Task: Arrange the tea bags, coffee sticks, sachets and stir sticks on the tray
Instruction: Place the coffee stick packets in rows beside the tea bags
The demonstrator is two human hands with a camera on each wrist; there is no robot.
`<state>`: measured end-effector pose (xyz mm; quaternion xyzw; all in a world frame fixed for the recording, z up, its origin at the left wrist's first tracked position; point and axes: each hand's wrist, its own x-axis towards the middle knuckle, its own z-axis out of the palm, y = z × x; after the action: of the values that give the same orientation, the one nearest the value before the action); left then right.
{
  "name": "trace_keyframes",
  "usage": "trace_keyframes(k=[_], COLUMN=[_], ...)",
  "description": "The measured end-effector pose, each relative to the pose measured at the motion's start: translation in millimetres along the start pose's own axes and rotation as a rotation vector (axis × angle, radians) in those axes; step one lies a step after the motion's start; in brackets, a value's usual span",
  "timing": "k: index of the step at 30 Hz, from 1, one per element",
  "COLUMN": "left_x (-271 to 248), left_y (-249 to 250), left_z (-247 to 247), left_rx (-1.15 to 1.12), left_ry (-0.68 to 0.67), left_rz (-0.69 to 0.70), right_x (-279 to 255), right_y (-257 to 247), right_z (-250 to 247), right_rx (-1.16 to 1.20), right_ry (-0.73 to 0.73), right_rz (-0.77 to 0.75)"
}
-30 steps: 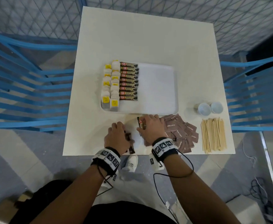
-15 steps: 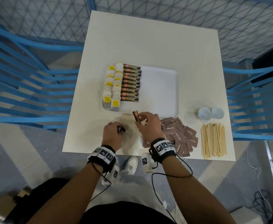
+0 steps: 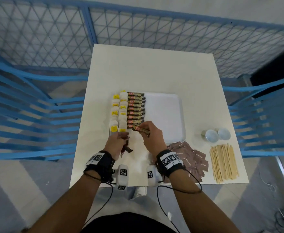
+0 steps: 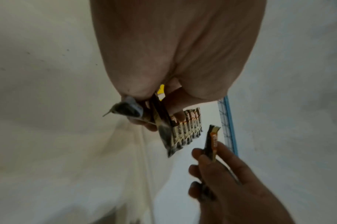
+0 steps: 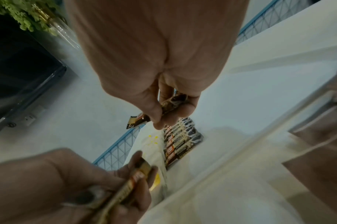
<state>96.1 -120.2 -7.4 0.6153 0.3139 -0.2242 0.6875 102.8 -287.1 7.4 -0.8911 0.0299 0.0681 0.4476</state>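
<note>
The white tray (image 3: 164, 115) sits at the centre of the white tabletop (image 3: 154, 69). Along its 9 o'clock side lie two columns of tea bags (image 3: 119, 113) with yellow tags; just beside them, toward 3 o'clock, a column of coffee sticks (image 3: 136, 109) lies in parallel, each stick running crosswise. The remainder of the tray floor is bare.

The right hand (image 3: 152, 137) is over the tray's 6 o'clock rim, thumb and fingers pinching one coffee stick (image 3: 140, 129) whose free end points toward 9 o'clock, at the near end of the column. Whether it touches the column cannot be told. The left hand (image 3: 116, 143) is at 7 o'clock of the tray, fingers curled round further dark coffee sticks (image 3: 127, 147); their number cannot be told.

At 5 o'clock of the tray, brown sachets (image 3: 190, 158) lie in a loose heap on the tabletop. Wooden stir sticks (image 3: 223, 163) lie bundled just beside them toward 3 o'clock. Two small white cups (image 3: 216, 135) stand at 12 o'clock of the stir sticks.
</note>
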Motion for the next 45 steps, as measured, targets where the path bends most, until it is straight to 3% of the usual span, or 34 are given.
trace_keyframes(k=[4, 7, 10, 13, 15, 17, 24, 29, 36, 41, 45], left_x=[4, 5, 12, 17, 19, 24, 29, 26, 31, 24, 23], left_y=[28, 43, 48, 44, 42, 39, 32, 31, 17, 13, 15], left_z=[-3, -4, -8, -15, -18, -20, -12, 3, -7, -19, -24], left_rx=[-0.091, -0.009, 0.050, 0.135, 0.236, 0.242, 0.071, 0.022, -0.053, -0.088, -0.060], left_ry=[-0.076, -0.060, -0.129, -0.167, -0.131, -0.078, -0.016, 0.015, 0.061, -0.015, -0.009], left_rz=[-0.140, -0.149, -0.133, -0.013, 0.147, 0.206, 0.139, 0.088, -0.077, -0.139, -0.158], right_x=[11, 17, 21, 22, 23, 24, 36, 49, 52, 47, 44], right_y=[-8, -13, -15, -18, -21, -20, -11, 4, 41, 52, 50], right_z=[10, 17, 21, 23, 24, 23, 4, -6, 0, 19, 32], right_rx=[-0.012, 0.024, 0.033, 0.063, 0.082, 0.092, 0.076, -0.198, -0.356, -0.413, -0.520], right_ry=[0.009, 0.035, 0.041, 0.038, 0.015, -0.030, -0.170, -0.251, -0.098, -0.150, -0.095], right_rz=[-0.054, -0.054, -0.040, -0.031, -0.027, -0.035, -0.058, -0.170, -0.263, -0.226, -0.220])
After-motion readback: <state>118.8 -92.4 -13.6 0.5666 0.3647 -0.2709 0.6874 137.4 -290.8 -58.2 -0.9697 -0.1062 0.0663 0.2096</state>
